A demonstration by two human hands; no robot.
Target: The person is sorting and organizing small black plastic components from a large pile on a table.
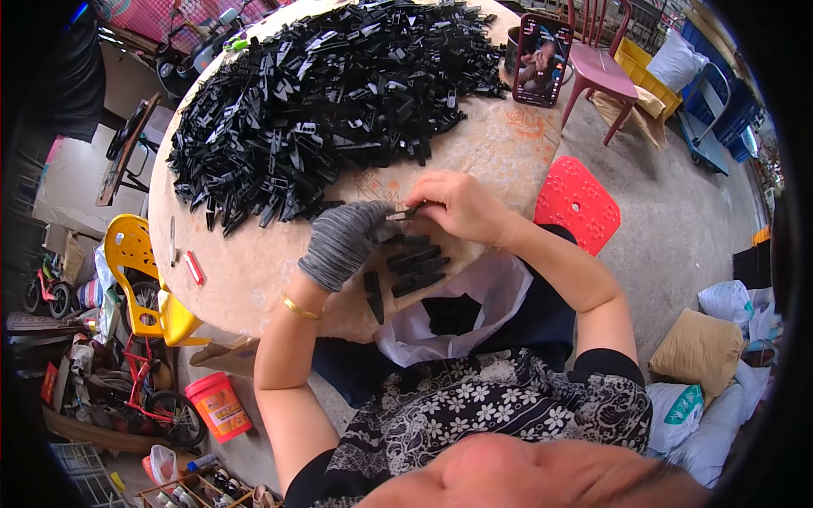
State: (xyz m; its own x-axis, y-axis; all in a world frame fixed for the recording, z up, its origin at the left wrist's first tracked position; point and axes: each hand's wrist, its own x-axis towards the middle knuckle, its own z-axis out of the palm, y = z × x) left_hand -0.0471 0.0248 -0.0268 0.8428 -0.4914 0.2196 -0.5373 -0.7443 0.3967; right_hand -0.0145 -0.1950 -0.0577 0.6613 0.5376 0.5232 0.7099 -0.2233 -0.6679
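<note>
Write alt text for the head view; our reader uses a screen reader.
A person's grey-gloved left hand and bare right hand hold a small black plastic piece together over a round table. A big heap of black plastic pieces covers the far side; several sorted pieces lie beneath the hands.

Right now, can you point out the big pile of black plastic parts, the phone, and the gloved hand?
pile of black plastic parts (339,93), head view, middle of the heap.
phone (542,59), head view, centre of its lit screen.
left hand (343,244), head view, back of the grey glove.
</note>
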